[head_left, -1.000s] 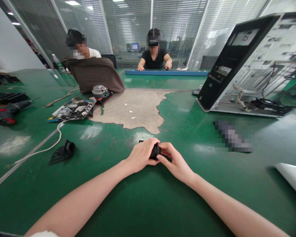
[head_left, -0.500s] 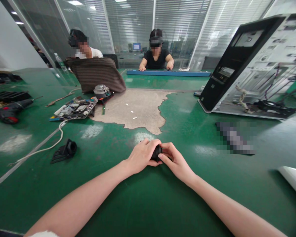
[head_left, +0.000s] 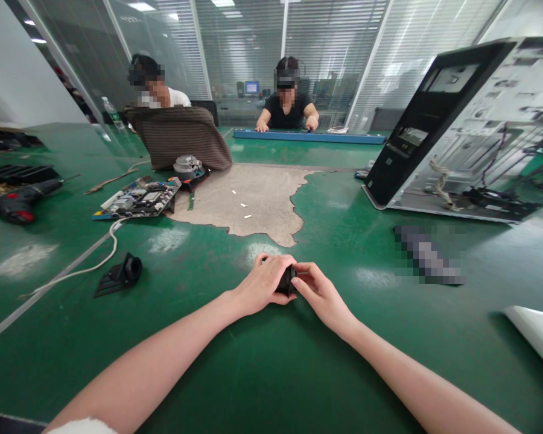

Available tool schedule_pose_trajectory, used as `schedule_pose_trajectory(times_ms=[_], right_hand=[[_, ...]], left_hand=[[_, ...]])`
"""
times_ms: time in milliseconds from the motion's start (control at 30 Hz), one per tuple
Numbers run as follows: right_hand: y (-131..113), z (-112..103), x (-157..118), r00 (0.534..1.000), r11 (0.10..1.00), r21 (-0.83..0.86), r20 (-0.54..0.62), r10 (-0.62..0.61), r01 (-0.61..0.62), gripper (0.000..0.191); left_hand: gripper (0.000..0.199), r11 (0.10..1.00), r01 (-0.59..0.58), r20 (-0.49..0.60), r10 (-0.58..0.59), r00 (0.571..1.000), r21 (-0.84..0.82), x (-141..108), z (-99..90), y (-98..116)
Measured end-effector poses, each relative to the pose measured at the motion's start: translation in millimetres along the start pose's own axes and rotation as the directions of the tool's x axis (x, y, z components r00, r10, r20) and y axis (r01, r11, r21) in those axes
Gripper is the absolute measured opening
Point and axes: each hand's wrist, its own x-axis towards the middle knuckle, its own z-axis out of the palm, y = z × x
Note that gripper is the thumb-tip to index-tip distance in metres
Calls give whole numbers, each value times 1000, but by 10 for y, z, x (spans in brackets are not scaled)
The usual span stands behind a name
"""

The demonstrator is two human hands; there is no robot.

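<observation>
A small black plastic part (head_left: 286, 282) sits between my two hands, just above or on the green table (head_left: 253, 374). My left hand (head_left: 266, 280) is wrapped over its left side, covering much of it. With thumb and fingers, my right hand (head_left: 319, 289) pinches the part's right end. What kind of part it is cannot be made out. To the left lies a black plastic piece with a round collar (head_left: 123, 274), touched by neither hand.
Ahead are a bare beige patch (head_left: 253, 193), a circuit board (head_left: 140, 198) and a grey fan-like unit (head_left: 189, 169). A power drill (head_left: 22, 202) lies left. An opened computer case (head_left: 416, 138) stands right, near a dark phone-like object (head_left: 428, 256). Two people sit across the table.
The view has shifted very slightly. Both hands keep their hold on the black part, with only small finger movement.
</observation>
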Motion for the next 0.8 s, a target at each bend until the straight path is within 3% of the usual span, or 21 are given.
schedule_pose_trajectory(times_ms=[233, 433, 800], right_hand=[[-42, 2, -72, 990, 989, -56, 31, -135, 137, 23], [-1, 19, -21, 999, 998, 36, -2, -52, 52, 14], [-30, 3, -33, 1000, 1000, 8, -9, -29, 29, 25]], left_hand=[[56, 1000, 14, 10, -14, 1000, 5, 3, -16, 5], [56, 1000, 19, 3, -19, 1000, -7, 3, -13, 0], [57, 1000, 21, 0, -21, 1000, 0, 15, 1, -7]])
